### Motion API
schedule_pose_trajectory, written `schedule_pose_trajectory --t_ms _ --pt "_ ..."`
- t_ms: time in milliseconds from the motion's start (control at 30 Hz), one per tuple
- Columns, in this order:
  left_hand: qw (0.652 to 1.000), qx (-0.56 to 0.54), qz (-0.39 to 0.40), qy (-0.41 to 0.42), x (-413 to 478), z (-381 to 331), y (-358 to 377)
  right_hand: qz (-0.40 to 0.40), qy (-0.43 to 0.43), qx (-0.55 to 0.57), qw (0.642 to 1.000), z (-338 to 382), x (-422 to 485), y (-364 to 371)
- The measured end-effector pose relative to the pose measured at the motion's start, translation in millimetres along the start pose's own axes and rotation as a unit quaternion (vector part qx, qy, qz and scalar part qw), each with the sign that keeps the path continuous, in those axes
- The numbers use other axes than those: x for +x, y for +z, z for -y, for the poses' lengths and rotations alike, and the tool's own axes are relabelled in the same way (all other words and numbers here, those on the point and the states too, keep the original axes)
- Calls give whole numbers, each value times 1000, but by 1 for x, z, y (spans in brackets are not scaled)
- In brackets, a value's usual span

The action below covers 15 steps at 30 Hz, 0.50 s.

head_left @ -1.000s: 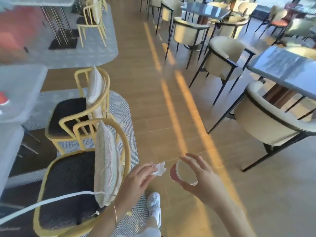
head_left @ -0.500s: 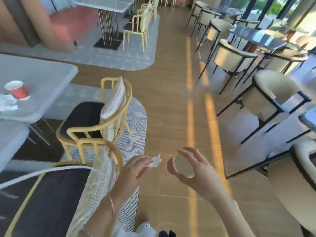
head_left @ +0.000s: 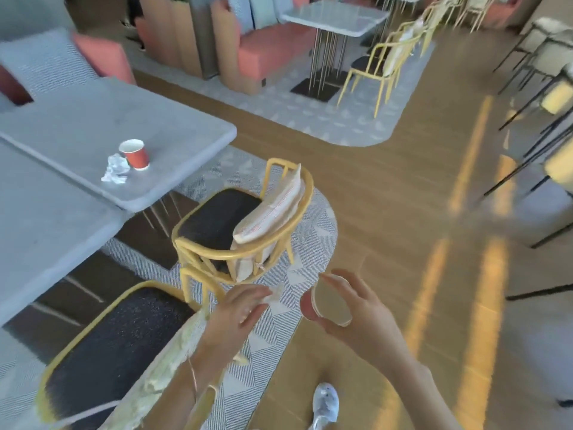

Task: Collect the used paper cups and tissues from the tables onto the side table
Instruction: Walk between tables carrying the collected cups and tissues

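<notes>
the carried cup [head_left: 330, 301] lies on its side in the right hand [head_left: 356, 315], mouth toward the camera, thumb below and fingers curled over the rim. the carried tissue [head_left: 275, 293] is pinched at the fingertips of the left hand [head_left: 238, 311]; the blur makes it hard to tell how much of it sticks out. both are held over the floor beside a yellow chair [head_left: 242, 225].

a second cup [head_left: 135, 153] stands upright on the grey worktop [head_left: 77, 119] to the left, near its front edge, with a crumpled tissue [head_left: 115, 169] touching or just beside it.

paper cups are light and thin-walled and likely dent under a squeeze, so a loose hold round the rim or upper wall suits them. tissue is soft and nearly weightless, so a pinch anywhere on the wad will do, though loose corners may slip. with both hands occupied, taking the second pair probably calls for nesting the cups or tucking tissue inside first.
</notes>
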<state>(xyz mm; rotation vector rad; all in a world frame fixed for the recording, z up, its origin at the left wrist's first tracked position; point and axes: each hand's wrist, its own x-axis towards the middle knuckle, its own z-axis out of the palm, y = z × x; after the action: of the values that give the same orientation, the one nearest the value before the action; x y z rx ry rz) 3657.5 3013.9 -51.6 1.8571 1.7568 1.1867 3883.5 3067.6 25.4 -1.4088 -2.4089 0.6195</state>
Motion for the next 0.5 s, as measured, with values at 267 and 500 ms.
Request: schedule_pose_trajectory --t_ms 267,500 --pt "995 23 -77 -58 85 -24 53 65 -108 -1 992 -74 118 -61" --pt "974 62 -152 -154 101 2 43 127 -222 -18 967 -72 211 -42"
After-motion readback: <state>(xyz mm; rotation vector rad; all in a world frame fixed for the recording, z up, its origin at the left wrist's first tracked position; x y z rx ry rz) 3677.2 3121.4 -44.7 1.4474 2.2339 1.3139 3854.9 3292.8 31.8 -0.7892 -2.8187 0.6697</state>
